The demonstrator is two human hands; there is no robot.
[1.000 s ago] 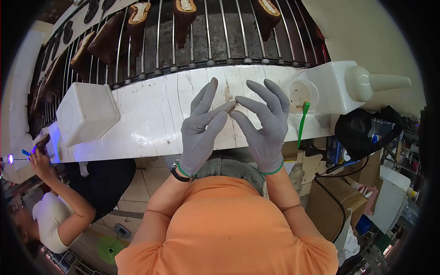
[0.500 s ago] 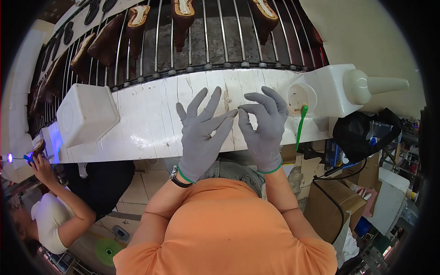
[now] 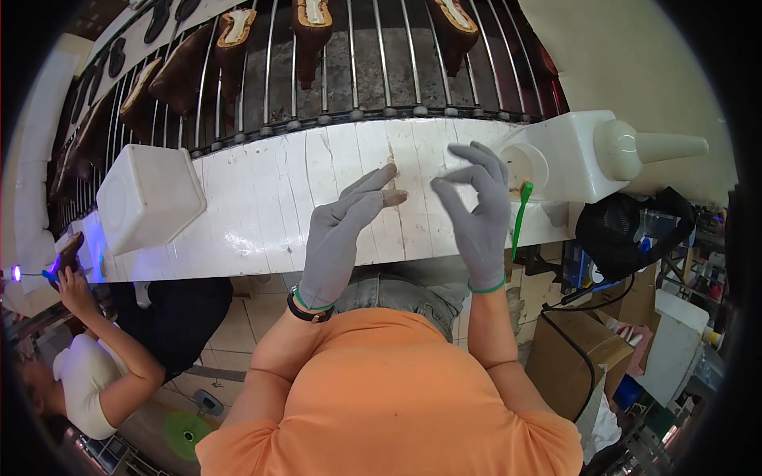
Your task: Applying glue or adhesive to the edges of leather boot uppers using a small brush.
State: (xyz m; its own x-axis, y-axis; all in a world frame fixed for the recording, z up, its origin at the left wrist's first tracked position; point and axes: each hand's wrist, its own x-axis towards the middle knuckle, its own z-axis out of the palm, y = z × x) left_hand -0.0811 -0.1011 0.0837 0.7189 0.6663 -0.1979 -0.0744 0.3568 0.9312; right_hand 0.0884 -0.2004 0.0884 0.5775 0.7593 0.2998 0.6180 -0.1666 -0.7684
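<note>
Both my hands wear grey gloves with green cuffs and hover over the white worktop [image 3: 278, 198]. My left hand [image 3: 337, 234] is open, its fingers stretched to the right, their tips smudged brown. A small gap parts the thumb from the fingers, and nothing shows in it. My right hand [image 3: 480, 218] is closed in a pinch, thumb and index tips together and the other fingers bent above. Whatever that pinch holds, if anything, is too small to make out. A white container with a round opening [image 3: 548, 170] and a green-handled brush [image 3: 522, 218] stand just right of it.
Beyond the worktop, a conveyor of metal rods [image 3: 353, 71] carries several brown boots [image 3: 313, 36], soles up. A white tub [image 3: 151, 198] stands at the left. A co-worker's hand [image 3: 77, 293] holds a shoe under violet light. Cardboard boxes [image 3: 575, 349] stand at lower right.
My hands have drawn apart, the right one moving right. My left hand's fingers have come closer together and point more to the right. The boots have shifted slightly left on the rods.
</note>
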